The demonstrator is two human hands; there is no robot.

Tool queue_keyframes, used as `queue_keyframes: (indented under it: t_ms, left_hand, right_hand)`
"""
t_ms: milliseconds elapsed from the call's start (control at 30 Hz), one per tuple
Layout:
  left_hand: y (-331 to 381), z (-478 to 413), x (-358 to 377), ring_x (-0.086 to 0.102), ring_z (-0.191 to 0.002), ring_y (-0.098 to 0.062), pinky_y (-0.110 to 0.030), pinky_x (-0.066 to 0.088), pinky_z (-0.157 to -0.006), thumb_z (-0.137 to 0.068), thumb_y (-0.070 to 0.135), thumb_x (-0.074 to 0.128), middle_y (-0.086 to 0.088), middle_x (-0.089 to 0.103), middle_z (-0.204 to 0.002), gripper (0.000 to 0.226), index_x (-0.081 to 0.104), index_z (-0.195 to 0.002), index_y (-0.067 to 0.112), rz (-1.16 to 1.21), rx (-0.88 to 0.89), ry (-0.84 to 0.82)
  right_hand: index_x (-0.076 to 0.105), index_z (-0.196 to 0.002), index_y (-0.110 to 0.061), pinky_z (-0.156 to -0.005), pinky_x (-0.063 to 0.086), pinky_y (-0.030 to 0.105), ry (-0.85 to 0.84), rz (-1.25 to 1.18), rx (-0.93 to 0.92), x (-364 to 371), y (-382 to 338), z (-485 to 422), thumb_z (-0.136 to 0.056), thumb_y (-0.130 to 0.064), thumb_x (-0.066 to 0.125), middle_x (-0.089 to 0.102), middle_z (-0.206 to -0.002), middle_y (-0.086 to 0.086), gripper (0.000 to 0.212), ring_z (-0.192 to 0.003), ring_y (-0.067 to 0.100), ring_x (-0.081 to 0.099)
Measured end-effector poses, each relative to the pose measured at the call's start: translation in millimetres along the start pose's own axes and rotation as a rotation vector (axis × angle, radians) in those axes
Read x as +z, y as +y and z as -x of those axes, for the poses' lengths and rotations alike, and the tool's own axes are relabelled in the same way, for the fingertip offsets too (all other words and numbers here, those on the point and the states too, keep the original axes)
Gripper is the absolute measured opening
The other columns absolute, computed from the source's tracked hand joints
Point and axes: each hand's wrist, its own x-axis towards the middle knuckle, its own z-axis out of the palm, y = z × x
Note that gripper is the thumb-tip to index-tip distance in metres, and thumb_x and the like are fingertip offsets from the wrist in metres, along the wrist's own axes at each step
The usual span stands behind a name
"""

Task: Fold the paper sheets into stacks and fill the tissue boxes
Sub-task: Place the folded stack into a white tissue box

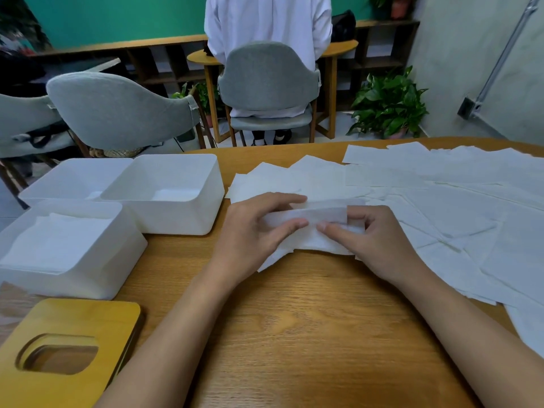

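Observation:
A white paper sheet [312, 231] lies partly folded at the middle of the wooden table [294, 334]. My left hand [253, 234] pinches its left part between thumb and fingers. My right hand [374, 240] pinches its right end, and the two thumbs nearly meet. Many loose white sheets [441, 198] are spread over the right side of the table. Three white tissue boxes stand at the left: the near box [97, 278] holds a stack of folded sheets [56, 242], while the middle box [182, 219] and the far box [59, 187] look empty.
A wooden lid [59, 325] with an oval slot lies at the near left corner. Grey chairs [123, 110] stand beyond the table's far edge. A person in white sits with their back to me on another chair [268, 81]. A potted plant [388, 104] is on the floor at right.

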Motion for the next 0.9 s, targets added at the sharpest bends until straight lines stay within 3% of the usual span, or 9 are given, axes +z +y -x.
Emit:
queue_keyframes:
  t_ms: [100, 200, 400, 567, 633, 733, 800, 900]
  left_hand:
    - [0.0, 0.2, -2.8, 0.069, -0.101, -0.002, -0.014, 0.051, -0.085, -0.086, 0.029, 0.086, 0.013, 0.076, -0.101, 0.037, 0.076, -0.122, 0.027, 0.072, -0.111, 0.011]
    - [2.5, -0.4, -3.2, 0.071, -0.099, -0.005, -0.016, 0.053, -0.086, -0.085, 0.03, 0.087, 0.012, 0.076, -0.096, 0.04, 0.075, -0.123, 0.03, 0.123, -0.147, 0.002]
    - [4.1, -0.7, -1.1, 0.073, -0.098, -0.009, -0.024, 0.056, -0.091, -0.084, 0.028, 0.088, 0.009, 0.077, -0.092, 0.045, 0.072, -0.126, 0.033, 0.185, -0.178, -0.033]
    - [2.9, 0.3, 2.1, 0.068, -0.101, -0.009, -0.022, 0.053, -0.091, -0.083, 0.032, 0.088, 0.013, 0.072, -0.098, 0.047, 0.071, -0.127, 0.031, 0.104, -0.117, 0.014]
    - [0.3, -0.6, 3.3, 0.063, -0.111, -0.008, -0.018, 0.051, -0.093, -0.083, 0.039, 0.086, 0.015, 0.065, -0.115, 0.052, 0.068, -0.131, 0.032, 0.054, -0.108, 0.069]
    - [3.0, -4.1, -0.5, 0.058, -0.116, 0.008, -0.006, 0.048, -0.085, -0.085, 0.043, 0.082, 0.019, 0.061, -0.127, 0.056, 0.061, -0.136, 0.039, 0.202, -0.323, -0.011]
    - [3.8, -4.0, -1.1, 0.069, -0.101, 0.006, -0.012, 0.054, -0.075, -0.09, 0.028, 0.082, 0.013, 0.072, -0.115, 0.049, 0.064, -0.135, 0.033, 0.391, -0.428, -0.071]
    - [1.5, -2.3, 1.0, 0.078, -0.092, -0.012, -0.03, 0.063, -0.07, -0.09, 0.017, 0.082, 0.003, 0.08, -0.106, 0.044, 0.067, -0.13, 0.028, 0.442, -0.439, -0.008]
  right_hand:
    - [0.078, -0.109, -0.034, -0.083, 0.057, 0.023, -0.066, -0.077, 0.053, -1.9, -3.3, -0.6, -0.089, -0.025, 0.08, 0.078, -0.105, -0.018, 0.022, -0.099, 0.005, 0.073]
    - [0.07, -0.116, -0.038, -0.08, 0.053, 0.016, -0.106, -0.007, -0.004, 1.4, -7.8, 0.5, -0.092, -0.026, 0.077, 0.069, -0.111, -0.024, 0.028, -0.103, -0.001, 0.065]
    - [0.051, -0.137, -0.053, -0.101, 0.054, 0.041, -0.111, 0.089, -0.051, 5.6, -10.2, 2.9, -0.094, -0.029, 0.075, 0.054, -0.132, -0.032, 0.055, -0.118, 0.003, 0.057]
    - [0.042, -0.141, -0.058, -0.115, 0.044, 0.037, -0.076, 0.138, -0.097, 7.2, -10.8, 4.2, -0.095, -0.027, 0.074, 0.04, -0.139, -0.048, 0.064, -0.132, -0.014, 0.042]
    - [0.043, -0.142, -0.055, -0.111, 0.049, 0.038, -0.044, 0.061, -0.089, 4.8, -11.7, 2.7, -0.093, -0.022, 0.076, 0.043, -0.144, -0.04, 0.067, -0.133, -0.005, 0.047]
    - [0.043, -0.142, -0.049, -0.091, 0.06, 0.032, -0.001, -0.116, -0.059, 0.2, -13.0, 0.9, -0.091, -0.014, 0.077, 0.049, -0.144, -0.027, 0.071, -0.12, 0.005, 0.063]
    - [0.043, -0.141, -0.048, -0.089, 0.06, 0.031, 0.019, -0.135, -0.044, -3.1, -12.7, -1.1, -0.091, -0.013, 0.078, 0.05, -0.145, -0.021, 0.07, -0.118, 0.008, 0.065]
    - [0.056, -0.135, -0.041, -0.09, 0.057, 0.026, -0.064, -0.119, -0.042, -8.1, -10.9, -2.2, -0.088, -0.015, 0.08, 0.056, -0.137, -0.025, 0.059, -0.114, 0.006, 0.065]
